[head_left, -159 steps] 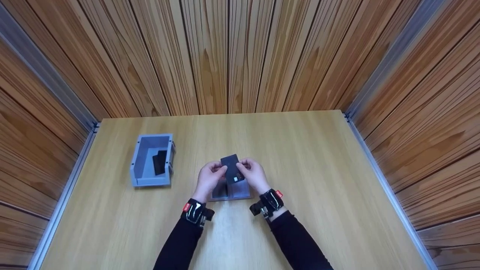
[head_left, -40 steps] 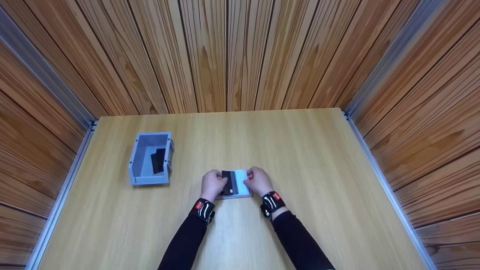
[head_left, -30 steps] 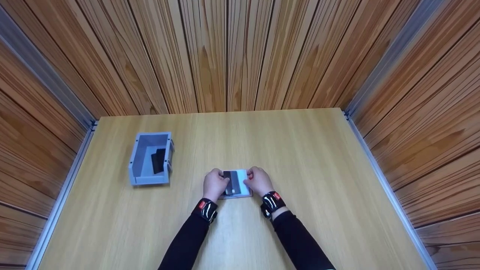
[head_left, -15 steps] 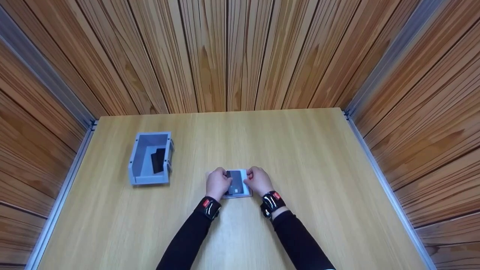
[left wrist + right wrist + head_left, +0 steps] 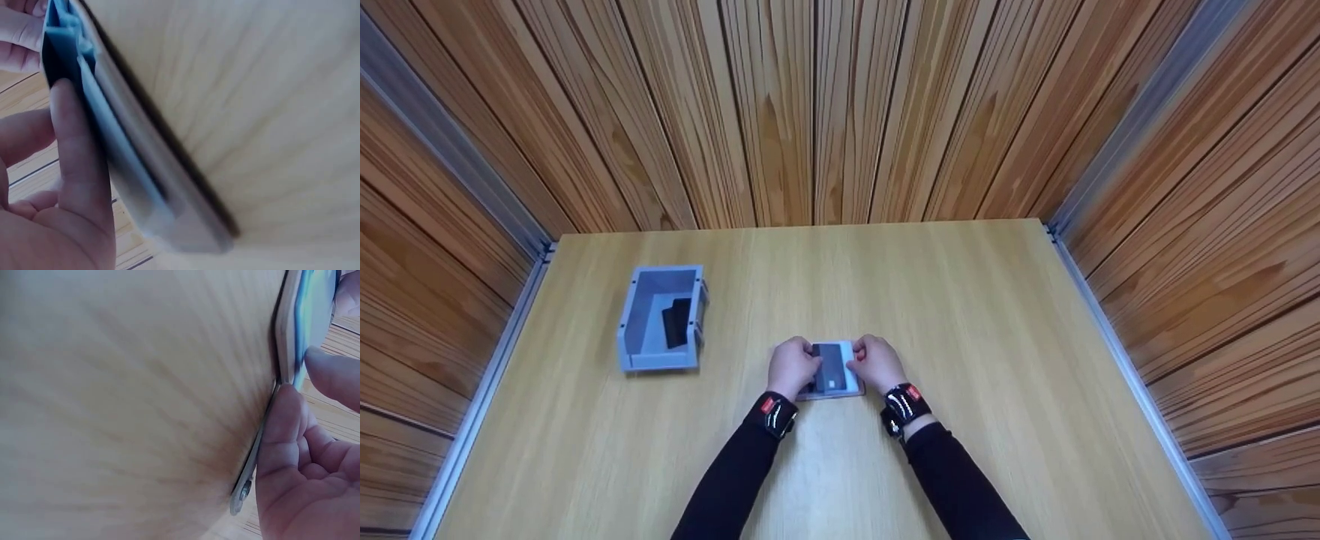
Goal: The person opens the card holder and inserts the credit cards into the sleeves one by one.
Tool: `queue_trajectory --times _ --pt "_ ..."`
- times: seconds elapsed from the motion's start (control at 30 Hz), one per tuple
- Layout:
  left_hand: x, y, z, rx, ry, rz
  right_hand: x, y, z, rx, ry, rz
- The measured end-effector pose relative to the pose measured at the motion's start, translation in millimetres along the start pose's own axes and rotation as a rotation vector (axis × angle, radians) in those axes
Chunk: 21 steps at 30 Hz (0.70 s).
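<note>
Mostly hidden: card holder (image 5: pixel 840 375) between left hand (image 5: pixel 793 367) and right hand (image 5: pixel 877 364).

Left hand (image 5: pixel 793 366) and right hand (image 5: pixel 876 363) curled, close together.

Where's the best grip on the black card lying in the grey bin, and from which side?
Take the black card by its two long edges, pinching from above through the open top of the grey bin. It seems to lie flat or nearly so on the floor, close to the right wall, so a side approach looks blocked. Tilt one edge up first, probably.
</note>
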State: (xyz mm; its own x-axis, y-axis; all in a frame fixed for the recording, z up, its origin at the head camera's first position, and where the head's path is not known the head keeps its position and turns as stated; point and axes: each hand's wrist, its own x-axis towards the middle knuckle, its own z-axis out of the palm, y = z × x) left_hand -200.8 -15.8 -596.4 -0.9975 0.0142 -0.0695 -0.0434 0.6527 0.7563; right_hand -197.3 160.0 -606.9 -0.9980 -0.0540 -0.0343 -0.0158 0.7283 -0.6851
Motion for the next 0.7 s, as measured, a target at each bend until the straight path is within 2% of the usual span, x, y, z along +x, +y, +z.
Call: queue_trajectory --times 0.17,0.47,0.7 --pt "-0.3 -0.9 -4.8 -0.056 -0.036 -0.033 -0.9 -0.7 0.6 0.009 0.003 0.001" --pt "0.1 -2.1 -11.0 -0.196 -0.041 -0.081 -0.2 -0.3 0.8 0.001 0.008 0.008" --pt "0.6 -13.0 -19.7 -0.305 0.001 -0.116 1.2 2.0 2.1 0.016 0.0 0.024"
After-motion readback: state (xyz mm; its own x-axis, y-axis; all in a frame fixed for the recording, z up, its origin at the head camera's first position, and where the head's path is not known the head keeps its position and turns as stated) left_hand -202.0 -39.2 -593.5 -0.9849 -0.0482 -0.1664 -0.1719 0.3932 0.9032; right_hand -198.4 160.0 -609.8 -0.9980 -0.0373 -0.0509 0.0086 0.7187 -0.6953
